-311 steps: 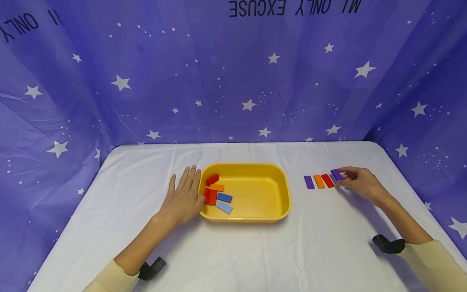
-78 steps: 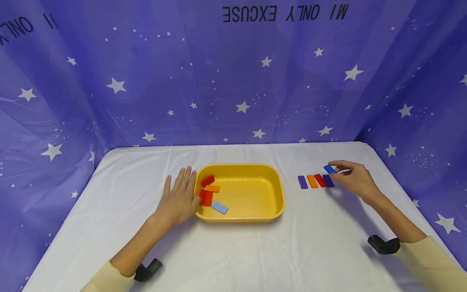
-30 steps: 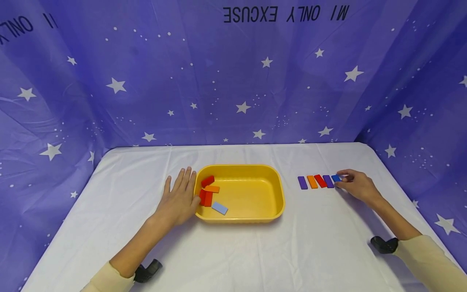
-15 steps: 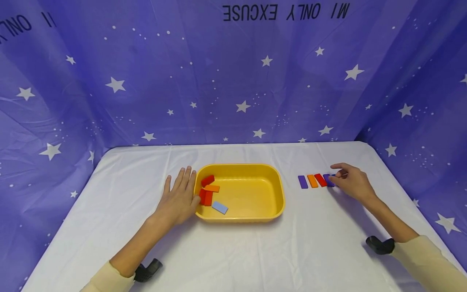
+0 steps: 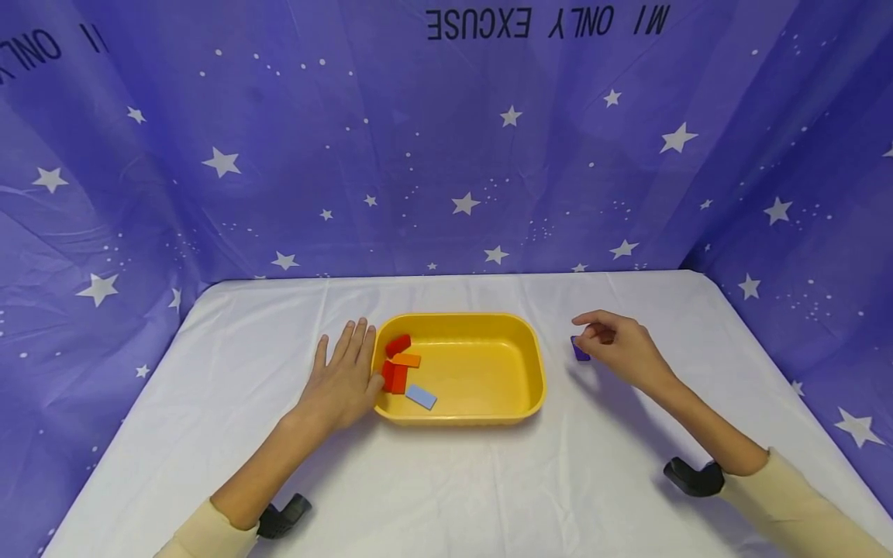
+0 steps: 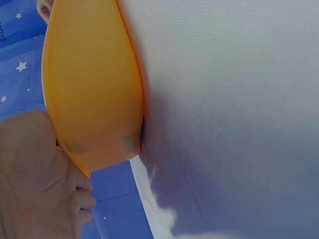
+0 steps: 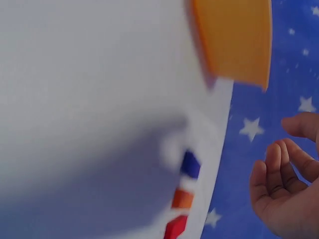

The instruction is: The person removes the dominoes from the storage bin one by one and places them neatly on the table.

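My left hand (image 5: 342, 380) lies at the left rim of a yellow plastic tub (image 5: 488, 380). Its fingers are straight and spread, with the thumb over the rim. Inside the tub are several red and orange tiles, including an orange tile (image 5: 406, 360), and one light blue tile (image 5: 422, 397). My right hand (image 5: 624, 350) hovers over the row of tiles right of the tub, fingers loosely bent and holding nothing. A purple tile (image 5: 580, 352) peeks out by its fingertips; the hand hides the others in the head view. The right wrist view shows an orange tile (image 7: 183, 199) and a red tile (image 7: 176, 227) beside it.
A white cloth (image 5: 460, 488) covers the table. Purple-blue curtains (image 5: 391, 139) with white stars stand at the back and both sides. Black wrist devices sit on both forearms, such as the right wrist device (image 5: 694, 477).
Over the last seconds my right hand set a blue tile, taken from the tub, at the row's right end and released it. Then it moved left above the row. The left hand stayed put.
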`<state>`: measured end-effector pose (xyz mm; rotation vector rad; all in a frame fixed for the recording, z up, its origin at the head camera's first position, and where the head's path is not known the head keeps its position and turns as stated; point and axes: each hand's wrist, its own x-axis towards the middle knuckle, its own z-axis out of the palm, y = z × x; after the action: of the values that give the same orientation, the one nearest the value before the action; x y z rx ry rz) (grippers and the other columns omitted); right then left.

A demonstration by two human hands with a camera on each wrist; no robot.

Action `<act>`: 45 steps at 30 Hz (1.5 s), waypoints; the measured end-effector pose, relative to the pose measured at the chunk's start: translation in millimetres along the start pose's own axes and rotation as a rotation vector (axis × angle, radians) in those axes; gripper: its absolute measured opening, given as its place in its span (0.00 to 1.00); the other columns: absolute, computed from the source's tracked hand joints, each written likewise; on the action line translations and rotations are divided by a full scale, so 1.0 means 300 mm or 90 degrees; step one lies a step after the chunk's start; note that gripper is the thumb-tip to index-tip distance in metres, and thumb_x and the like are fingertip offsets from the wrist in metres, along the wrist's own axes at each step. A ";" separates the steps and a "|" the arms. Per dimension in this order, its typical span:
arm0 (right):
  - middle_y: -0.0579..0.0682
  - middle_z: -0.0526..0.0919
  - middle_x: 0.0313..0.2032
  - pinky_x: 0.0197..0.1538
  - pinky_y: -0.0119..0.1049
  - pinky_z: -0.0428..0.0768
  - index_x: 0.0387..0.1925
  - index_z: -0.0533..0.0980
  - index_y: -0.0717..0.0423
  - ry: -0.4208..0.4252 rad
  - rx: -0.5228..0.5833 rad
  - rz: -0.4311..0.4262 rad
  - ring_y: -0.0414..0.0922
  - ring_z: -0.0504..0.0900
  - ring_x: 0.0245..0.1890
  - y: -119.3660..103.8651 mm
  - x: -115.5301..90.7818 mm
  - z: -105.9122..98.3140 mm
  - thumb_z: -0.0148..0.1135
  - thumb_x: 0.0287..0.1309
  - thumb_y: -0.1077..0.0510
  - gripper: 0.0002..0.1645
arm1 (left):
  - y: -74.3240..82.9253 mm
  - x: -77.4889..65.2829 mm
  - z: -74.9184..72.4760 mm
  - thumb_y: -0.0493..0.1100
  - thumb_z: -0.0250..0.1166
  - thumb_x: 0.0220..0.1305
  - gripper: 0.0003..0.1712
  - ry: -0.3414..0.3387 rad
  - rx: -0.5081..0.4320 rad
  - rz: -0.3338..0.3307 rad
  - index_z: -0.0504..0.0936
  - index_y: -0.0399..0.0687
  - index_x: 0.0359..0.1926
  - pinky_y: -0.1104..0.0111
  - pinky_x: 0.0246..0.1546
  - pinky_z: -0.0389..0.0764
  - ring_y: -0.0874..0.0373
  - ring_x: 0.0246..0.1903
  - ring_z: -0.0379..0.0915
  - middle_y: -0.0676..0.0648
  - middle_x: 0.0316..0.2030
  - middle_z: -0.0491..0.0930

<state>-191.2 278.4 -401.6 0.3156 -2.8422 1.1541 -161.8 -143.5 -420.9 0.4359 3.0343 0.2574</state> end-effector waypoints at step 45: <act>0.43 0.82 0.32 0.43 0.35 0.79 0.47 0.82 0.61 -0.242 0.209 -0.154 0.42 0.78 0.34 -0.338 0.046 0.396 0.66 0.62 0.62 0.12 | 0.002 -0.011 -0.001 0.50 0.48 0.72 0.41 0.029 0.004 0.000 0.49 0.33 0.77 0.39 0.69 0.31 0.38 0.76 0.33 0.32 0.76 0.44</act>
<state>-180.6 122.6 -416.0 0.9635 -2.7812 1.6531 -158.4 -143.8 -420.4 0.4355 3.0806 0.2608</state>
